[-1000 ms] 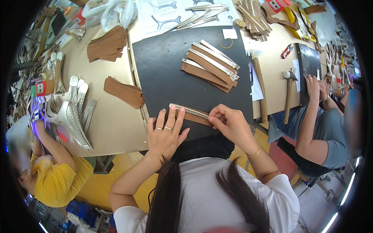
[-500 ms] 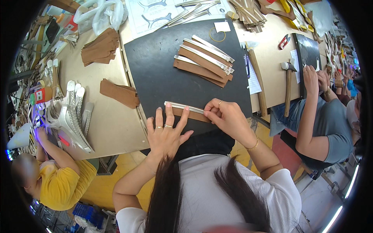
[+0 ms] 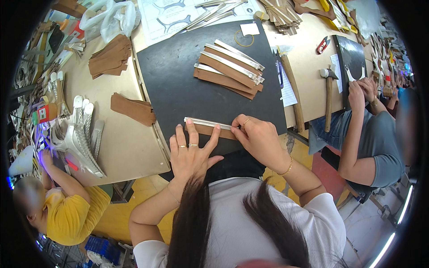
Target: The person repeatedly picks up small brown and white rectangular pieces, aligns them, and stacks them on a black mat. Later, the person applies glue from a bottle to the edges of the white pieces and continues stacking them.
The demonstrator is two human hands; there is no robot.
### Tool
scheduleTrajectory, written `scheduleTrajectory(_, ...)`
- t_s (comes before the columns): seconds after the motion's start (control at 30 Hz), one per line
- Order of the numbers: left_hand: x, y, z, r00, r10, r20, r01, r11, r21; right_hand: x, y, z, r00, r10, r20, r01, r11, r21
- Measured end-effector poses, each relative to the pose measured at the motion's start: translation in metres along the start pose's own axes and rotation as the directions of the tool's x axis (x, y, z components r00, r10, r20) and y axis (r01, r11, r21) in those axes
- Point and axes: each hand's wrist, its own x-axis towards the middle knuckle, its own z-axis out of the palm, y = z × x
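Biggest first: tan table under everything, w/ the black mat lying on it in front of me. Toward the far side of the mat, a fanned pile of brown pieces w/ silvery strips laid across. To the R, off the mat, a hammer w/ a wooden handle; to the L, also off the mat, 2 stacks of brown pieces, the upper stack & the lower stack. My R hand pinches the R end of a silvery strip btwn thumb & index. My L hand is palm down, fingers spread, index & middle tips resting on that same strip. The strip lies along the top edge of a brown strip, near edge of the mat, btwn my hands. Smallest: a white sq. at the mat's far R corner.
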Motion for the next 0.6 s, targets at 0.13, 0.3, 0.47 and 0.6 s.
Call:
scheduleTrajectory(0.13,0.0,0.0,0.0,1.0,0.002,-0.003,-0.002,1.0,-0.021,-0.009,0.003,-0.003,0.992,-0.091,-0.087,0.077,0.985,-0.152)
scheduleTrajectory(0.3,0.0,0.001,-0.001,1.0,0.007,0.015,-0.007,1.0,-0.011,-0.022,0.008,-0.002,0.961,-0.272,-0.05,0.245,0.923,-0.298)
scheduleTrajectory(0.47,-0.001,-0.002,-0.002,1.0,0.018,0.001,-0.018,1.0,-0.002,-0.032,0.012,0.004,0.946,-0.323,0.027,0.296,0.826,-0.479)
scheduleTrajectory(0.6,0.0,-0.017,-0.005,0.999,0.048,-0.005,-0.048,0.998,-0.032,-0.037,0.015,0.003,0.937,-0.336,0.099,0.331,0.757,-0.564)
